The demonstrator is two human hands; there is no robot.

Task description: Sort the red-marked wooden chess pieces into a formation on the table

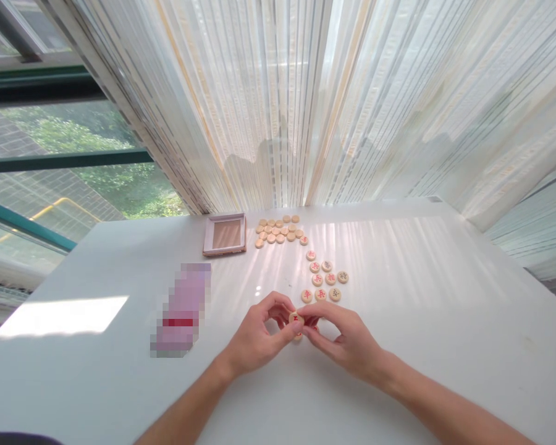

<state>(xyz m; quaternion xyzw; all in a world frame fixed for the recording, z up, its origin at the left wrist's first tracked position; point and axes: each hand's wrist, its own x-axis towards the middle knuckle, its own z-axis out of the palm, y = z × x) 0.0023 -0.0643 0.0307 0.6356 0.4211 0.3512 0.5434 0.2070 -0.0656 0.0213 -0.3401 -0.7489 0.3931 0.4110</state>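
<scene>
Just above the white table (426, 346), a round wooden Chinese chess piece (296, 317) with a red character stands tilted between my two hands. The thumb and fingers of my left hand (259, 334) pinch it from the left. My right hand (349, 337) holds its right edge, thumb and fingertips drawn together. Parts of other pieces show below and behind the fingers, mostly hidden. Beyond my hands lie face-up pieces in loose rows, such as a red-marked piece (306, 295) and a black-marked piece (335, 294).
A cluster of pieces with no markings visible (275, 231) lies at the table's far side. Left of it sits a shallow open box (204, 242). A pixelated pinkish object (185, 303) lies on the left. Striped curtains (278, 111) hang behind the table, beside a window (83, 142).
</scene>
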